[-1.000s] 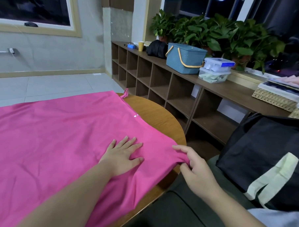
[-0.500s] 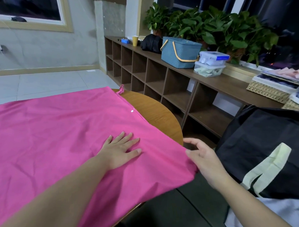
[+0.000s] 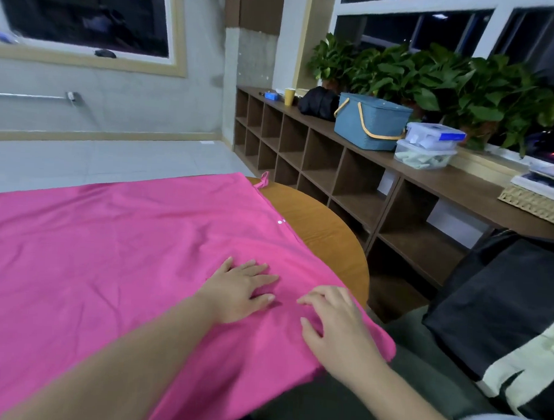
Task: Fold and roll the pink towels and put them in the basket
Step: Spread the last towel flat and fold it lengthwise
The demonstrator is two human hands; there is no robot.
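Note:
A large pink towel (image 3: 109, 250) lies spread flat over the round wooden table (image 3: 325, 231), its right corner hanging past the table's edge. My left hand (image 3: 237, 287) rests flat on the towel near that corner, fingers spread. Just to its right, my right hand (image 3: 331, 326) lies palm down on the same cloth with its fingers slightly bent, holding nothing. A blue basket (image 3: 368, 121) with a yellow handle stands on the long shelf unit at the back right, well away from both hands.
A wooden cubby shelf (image 3: 319, 154) runs along the right wall, carrying clear lidded boxes (image 3: 427, 146), a yellow cup (image 3: 289, 96), a black bundle (image 3: 318, 103) and a woven tray (image 3: 536, 202). Potted plants (image 3: 433, 80) line the window. A black bag (image 3: 503, 302) lies at my right.
My right hand let go of the towel's hanging corner and came left onto the cloth beside my left hand. The left hand stayed pressed on the towel.

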